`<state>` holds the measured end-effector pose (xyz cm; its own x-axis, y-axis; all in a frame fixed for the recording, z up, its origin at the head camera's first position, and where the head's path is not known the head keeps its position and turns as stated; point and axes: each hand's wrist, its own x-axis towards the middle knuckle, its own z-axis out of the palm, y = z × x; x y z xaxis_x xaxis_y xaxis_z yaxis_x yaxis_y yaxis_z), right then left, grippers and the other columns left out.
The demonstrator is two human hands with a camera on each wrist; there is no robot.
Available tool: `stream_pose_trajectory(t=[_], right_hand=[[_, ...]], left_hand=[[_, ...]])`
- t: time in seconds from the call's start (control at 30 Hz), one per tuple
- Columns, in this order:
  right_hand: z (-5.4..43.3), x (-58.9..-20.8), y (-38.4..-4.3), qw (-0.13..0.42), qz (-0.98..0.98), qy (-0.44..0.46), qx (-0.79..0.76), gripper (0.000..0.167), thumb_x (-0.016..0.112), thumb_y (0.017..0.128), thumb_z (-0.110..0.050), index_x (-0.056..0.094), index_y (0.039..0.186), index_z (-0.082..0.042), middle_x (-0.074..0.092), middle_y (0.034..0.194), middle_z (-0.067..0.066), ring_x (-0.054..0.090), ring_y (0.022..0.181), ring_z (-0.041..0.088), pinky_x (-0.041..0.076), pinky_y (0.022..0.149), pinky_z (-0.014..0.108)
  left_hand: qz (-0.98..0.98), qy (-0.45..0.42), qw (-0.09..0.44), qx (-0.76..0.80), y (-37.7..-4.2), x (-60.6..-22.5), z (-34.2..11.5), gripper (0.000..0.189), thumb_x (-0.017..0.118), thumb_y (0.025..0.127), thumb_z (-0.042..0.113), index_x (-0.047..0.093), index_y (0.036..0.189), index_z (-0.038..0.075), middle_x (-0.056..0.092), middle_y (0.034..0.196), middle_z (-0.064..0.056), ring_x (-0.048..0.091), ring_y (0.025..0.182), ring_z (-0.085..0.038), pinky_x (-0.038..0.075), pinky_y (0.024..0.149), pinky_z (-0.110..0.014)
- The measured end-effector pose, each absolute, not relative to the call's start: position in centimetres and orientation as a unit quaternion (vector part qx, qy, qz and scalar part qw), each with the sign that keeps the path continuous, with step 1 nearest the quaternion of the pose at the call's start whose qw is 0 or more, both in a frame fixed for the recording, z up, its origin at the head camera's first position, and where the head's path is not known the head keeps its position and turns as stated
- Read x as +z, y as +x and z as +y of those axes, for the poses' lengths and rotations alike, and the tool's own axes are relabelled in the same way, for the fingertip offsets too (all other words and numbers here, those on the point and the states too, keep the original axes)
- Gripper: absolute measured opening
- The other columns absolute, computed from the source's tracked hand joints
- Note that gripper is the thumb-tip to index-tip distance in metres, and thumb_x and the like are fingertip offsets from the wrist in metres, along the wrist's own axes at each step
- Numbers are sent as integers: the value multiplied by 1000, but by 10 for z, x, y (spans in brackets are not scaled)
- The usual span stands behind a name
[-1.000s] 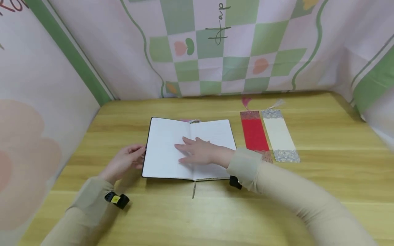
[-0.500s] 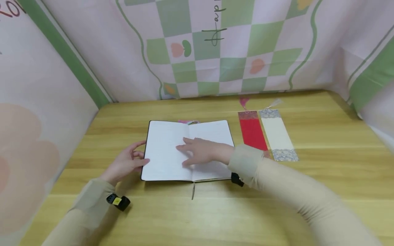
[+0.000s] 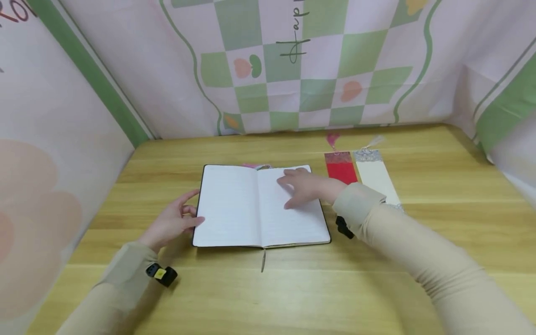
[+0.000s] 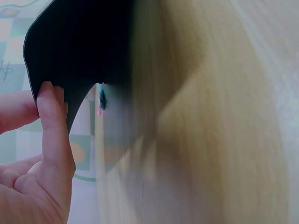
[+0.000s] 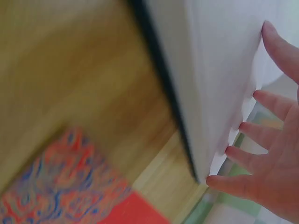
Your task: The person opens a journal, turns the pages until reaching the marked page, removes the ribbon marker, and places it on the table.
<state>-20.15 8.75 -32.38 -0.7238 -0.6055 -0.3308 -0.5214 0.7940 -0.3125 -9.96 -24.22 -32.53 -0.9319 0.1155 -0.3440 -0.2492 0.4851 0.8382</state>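
An open notebook (image 3: 229,204) with a black cover and pale pages lies on the table, a thin ribbon (image 3: 263,260) trailing from its spine toward the front. My left hand (image 3: 169,223) pinches its left edge, thumb on the page. From the left wrist view, fingers (image 4: 55,121) lie against the underside of the black cover, which is raised off the table on that side. Spread over the upper part of the right page is my right hand (image 3: 303,186); its fingertips touch the paper in the right wrist view. Small tassels (image 3: 253,165) peek out behind the notebook's far edge.
Right of the notebook lie a red bookmark (image 3: 341,172) with a pink tassel and a cream bookmark (image 3: 378,179) with a pale tassel. My right forearm covers their near ends. A checkered curtain (image 3: 284,70) hangs behind the wooden table (image 3: 276,298).
The right hand has slid from the notebook's middle to the right page, uncovering the centre fold. My left thumb has come onto the left page's edge.
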Motion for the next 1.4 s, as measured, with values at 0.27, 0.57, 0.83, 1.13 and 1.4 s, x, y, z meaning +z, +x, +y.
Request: stream_pose_trajectory(t=[0.27, 0.57, 0.83, 1.13, 1.4], right_hand=[[99, -327, -223, 201, 933, -277, -108, 83, 75, 79, -36, 35, 146, -8, 22, 154, 20, 13, 140, 48, 18, 111, 59], [99, -324, -238, 195, 943, -256, -89, 88, 77, 77, -39, 35, 145, -4, 29, 149, 24, 17, 138, 48, 23, 110, 59], [98, -323, -237, 189, 947, -245, -86, 87, 79, 75, -38, 37, 145, -7, 31, 150, 22, 16, 138, 47, 25, 108, 60], [95, -328, -222, 91, 953, -285, -54, 74, 81, 73, -36, 51, 135, -6, 47, 139, 19, 36, 129, 39, 36, 103, 54], [102, -325, -200, 51, 936, -324, -124, 59, 80, 74, -11, 57, 127, -3, 57, 124, 20, 53, 115, 35, 44, 97, 47]], left_hand=[[846, -41, 178, 500, -101, -324, -242, 78, 64, 88, 4, 20, 152, 15, 52, 88, -5, 48, 69, -15, 49, 61, -29], [848, -45, 181, 496, -100, -325, -242, 78, 64, 88, 5, 20, 152, 16, 52, 90, -5, 46, 66, -10, 50, 64, -30], [847, -46, 182, 498, -101, -325, -240, 79, 64, 88, 4, 19, 152, 15, 51, 90, -4, 46, 65, -9, 50, 62, -29], [850, -52, 181, 491, -99, -325, -240, 78, 65, 88, 6, 20, 152, 16, 51, 90, -5, 44, 64, -9, 49, 61, -28], [854, -53, 180, 486, -99, -323, -240, 79, 65, 88, 6, 20, 152, 17, 53, 92, -6, 47, 67, -11, 50, 64, -30]])
